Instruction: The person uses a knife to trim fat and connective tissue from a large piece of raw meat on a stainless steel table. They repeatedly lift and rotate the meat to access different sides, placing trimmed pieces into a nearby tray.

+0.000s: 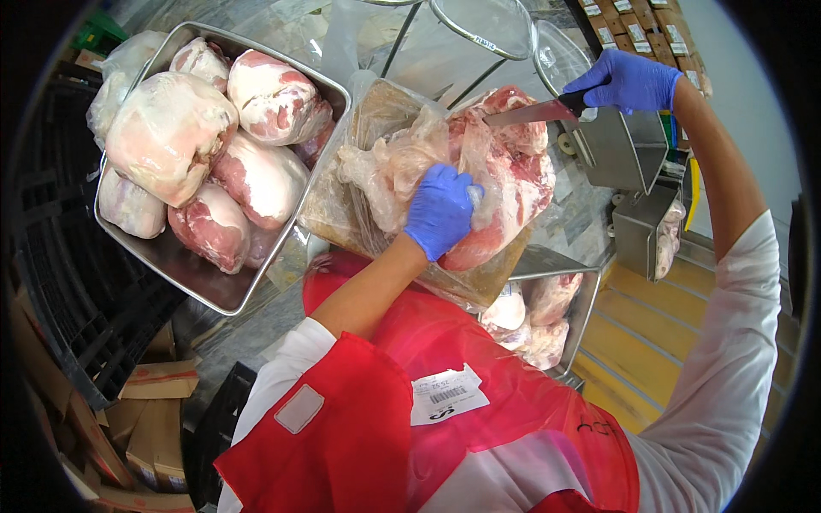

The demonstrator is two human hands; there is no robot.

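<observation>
While the left hand (440, 209), in a blue glove, presses down with curled fingers on a large cut of raw meat (500, 175), the right hand (624, 81), also gloved in blue, is clenched around the black handle of a knife (534, 111). From that right-hand grip the blade runs out toward the person's left, its tip resting at the top of the meat, just beyond the left hand's knuckles. Under the left hand's hold, the meat lies on a cutting board (385, 111) wrapped in clear plastic. Well to the left of both grips sits a steel tray (205, 286) heaped with whole pale cuts. Below the left hand, nearer the body, a second steel pan (586, 299) holds smaller pieces. A steel box (620, 150) stands just beneath the knife hand. A red apron (479, 342) covers the person's front.
</observation>
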